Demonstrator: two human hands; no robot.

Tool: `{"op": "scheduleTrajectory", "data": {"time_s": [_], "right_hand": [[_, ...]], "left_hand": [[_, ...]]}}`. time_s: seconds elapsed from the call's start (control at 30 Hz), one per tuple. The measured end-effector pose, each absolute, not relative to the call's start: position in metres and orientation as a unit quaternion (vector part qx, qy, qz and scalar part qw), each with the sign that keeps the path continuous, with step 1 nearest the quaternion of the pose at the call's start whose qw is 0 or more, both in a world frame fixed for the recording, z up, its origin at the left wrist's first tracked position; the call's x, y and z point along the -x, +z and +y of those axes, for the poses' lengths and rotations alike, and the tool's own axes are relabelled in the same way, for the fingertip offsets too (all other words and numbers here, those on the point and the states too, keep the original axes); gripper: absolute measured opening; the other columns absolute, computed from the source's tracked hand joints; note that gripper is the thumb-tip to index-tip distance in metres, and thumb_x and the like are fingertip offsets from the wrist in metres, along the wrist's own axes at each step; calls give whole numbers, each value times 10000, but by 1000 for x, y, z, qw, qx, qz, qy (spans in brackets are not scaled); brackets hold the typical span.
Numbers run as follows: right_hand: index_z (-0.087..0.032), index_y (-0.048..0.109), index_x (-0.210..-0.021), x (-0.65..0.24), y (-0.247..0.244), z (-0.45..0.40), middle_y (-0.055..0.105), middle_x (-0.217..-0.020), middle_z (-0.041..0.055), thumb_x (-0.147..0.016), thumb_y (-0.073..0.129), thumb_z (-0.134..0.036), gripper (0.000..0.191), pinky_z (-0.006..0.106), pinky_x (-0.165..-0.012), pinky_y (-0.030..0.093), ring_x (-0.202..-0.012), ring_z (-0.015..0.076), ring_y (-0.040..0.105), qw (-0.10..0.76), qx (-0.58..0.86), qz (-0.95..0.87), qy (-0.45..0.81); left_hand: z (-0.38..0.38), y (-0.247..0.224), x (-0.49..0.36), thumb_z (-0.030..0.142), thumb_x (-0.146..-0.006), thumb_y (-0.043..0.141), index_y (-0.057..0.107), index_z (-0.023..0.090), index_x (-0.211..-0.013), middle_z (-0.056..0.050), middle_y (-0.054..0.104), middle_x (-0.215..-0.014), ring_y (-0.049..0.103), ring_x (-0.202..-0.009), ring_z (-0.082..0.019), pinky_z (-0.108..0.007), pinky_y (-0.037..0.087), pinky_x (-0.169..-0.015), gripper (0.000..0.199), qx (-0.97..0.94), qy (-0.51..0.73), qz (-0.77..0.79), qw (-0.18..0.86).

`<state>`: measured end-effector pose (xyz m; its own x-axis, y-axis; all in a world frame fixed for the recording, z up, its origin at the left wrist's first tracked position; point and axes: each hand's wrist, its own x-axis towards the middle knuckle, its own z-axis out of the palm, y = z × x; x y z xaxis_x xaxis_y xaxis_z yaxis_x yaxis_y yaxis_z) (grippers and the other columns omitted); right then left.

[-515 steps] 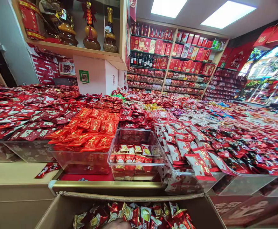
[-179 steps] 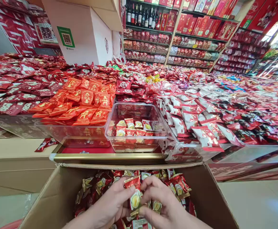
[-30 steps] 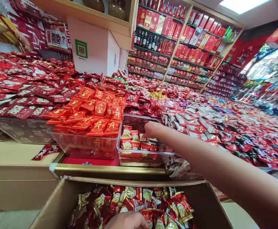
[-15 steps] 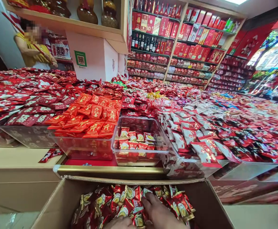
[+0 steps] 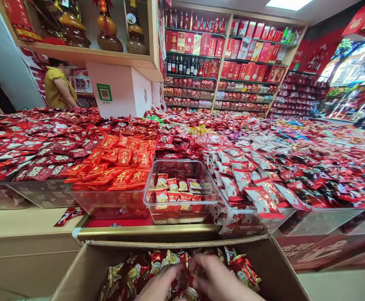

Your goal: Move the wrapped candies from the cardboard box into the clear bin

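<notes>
Head view: both hands are down in a cardboard box (image 5: pixel 85 271) at the bottom edge, in among red-and-gold sweets (image 5: pixel 242 269). The left hand (image 5: pixel 159 286) and right hand (image 5: pixel 214 280) lie close together at the middle of the heap, fingers curled inward over the wrappers. Both are blurred, and I cannot tell whether either one has a sweet pinched or is only touching the pile.

Just beyond the box, past a gold counter edge (image 5: pixel 145 230), stands a clear tub (image 5: pixel 182 211), partly filled with the same kind of sweets laid in rows. To its left is a tub of orange-red packets (image 5: pixel 120 167), heaped above its rim; to its right, white-and-red packets (image 5: pixel 248 188) spill over another clear tray. Red packets cover the whole counter behind. A person in a yellow top (image 5: pixel 55 90) stands far left beside a pink box (image 5: pixel 122 94) with a green QR sticker. Shelves (image 5: pixel 223 54) of bottles and red boxes line the back wall.
</notes>
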<state>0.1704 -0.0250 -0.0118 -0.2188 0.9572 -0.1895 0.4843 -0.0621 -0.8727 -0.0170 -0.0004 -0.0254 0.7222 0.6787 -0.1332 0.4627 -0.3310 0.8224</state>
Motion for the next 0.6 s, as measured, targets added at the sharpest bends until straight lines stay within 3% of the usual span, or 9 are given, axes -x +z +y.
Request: {"op": "scheduleTrajectory", "data": {"time_s": [0.1,0.17,0.23,0.3,0.43,0.6], "right_hand": [[-152,558,-697,-169,10,-24,511,-581,-27,-602,622,-220,133,214,-492,348,-526,86,435,374,510,-505,587],[-139,553,-692,-168,15,-26,516,-575,-31,-553,697,-308,262,205,-478,348,-512,75,433,405,494,-430,638],[-125,560,-686,-168,17,-29,528,-561,-32,-538,721,-341,307,199,-466,344,-484,61,425,421,485,-383,664],[-121,564,-685,-168,17,-32,544,-563,-32,-559,720,-331,290,197,-469,355,-478,56,439,444,467,-339,686],[-132,554,-709,-167,17,-37,557,-612,-32,-581,722,-280,258,189,-483,371,-528,61,483,488,409,-250,730],[-128,539,-720,-170,16,-35,562,-653,-12,-592,711,-297,274,217,-512,403,-555,77,496,471,410,-296,723]], "left_hand": [[-2,-11,7,273,-652,659,483,142,-1119,-119,602,-1092,544,-977,-226,-320,412,-833,516,-630,222,350,657],[-3,-1,1,288,-644,681,579,107,-882,-66,683,-797,597,-709,-170,-263,441,-650,316,-561,235,376,699],[-2,9,-3,284,-648,691,591,108,-790,1,661,-629,542,-542,-106,-203,382,-516,248,-541,233,393,706],[-1,16,-3,272,-665,686,605,105,-776,8,661,-645,540,-578,-95,-197,382,-557,215,-528,234,394,715],[-2,27,0,259,-713,654,542,132,-925,-9,680,-767,589,-707,-121,-243,419,-693,271,-463,264,394,749],[-5,33,2,243,-711,655,501,122,-971,-32,682,-758,595,-713,-137,-267,425,-704,326,-460,271,406,742]]}}
